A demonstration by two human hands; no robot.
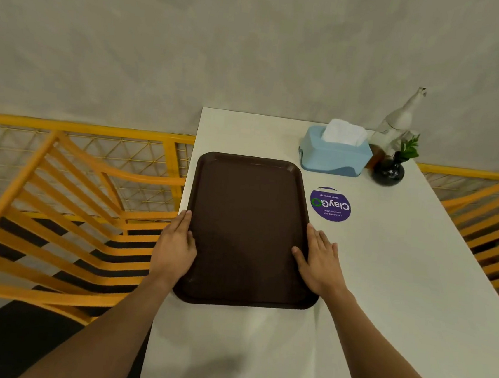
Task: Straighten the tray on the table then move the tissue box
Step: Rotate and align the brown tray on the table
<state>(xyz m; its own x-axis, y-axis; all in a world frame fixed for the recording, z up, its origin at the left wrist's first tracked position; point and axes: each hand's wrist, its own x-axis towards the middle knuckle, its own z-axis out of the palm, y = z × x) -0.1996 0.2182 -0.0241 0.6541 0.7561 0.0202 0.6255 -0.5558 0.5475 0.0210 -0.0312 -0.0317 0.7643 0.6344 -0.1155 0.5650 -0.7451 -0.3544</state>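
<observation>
A dark brown empty tray (pixel 248 219) lies on the white table (pixel 386 278), close to its left edge. My left hand (pixel 175 245) grips the tray's left rim, thumb over the edge. My right hand (pixel 317 259) holds the right rim the same way, fingers spread flat on the table beside it. A light blue tissue box (pixel 335 156) with white tissue sticking out stands behind the tray's far right corner, apart from it.
A purple round sticker (pixel 330 204) is on the table right of the tray. A bottle (pixel 396 123) and a small dark vase with a green sprig (pixel 390 169) stand right of the tissue box. Yellow chairs (pixel 67 201) flank the table; a grey wall is behind.
</observation>
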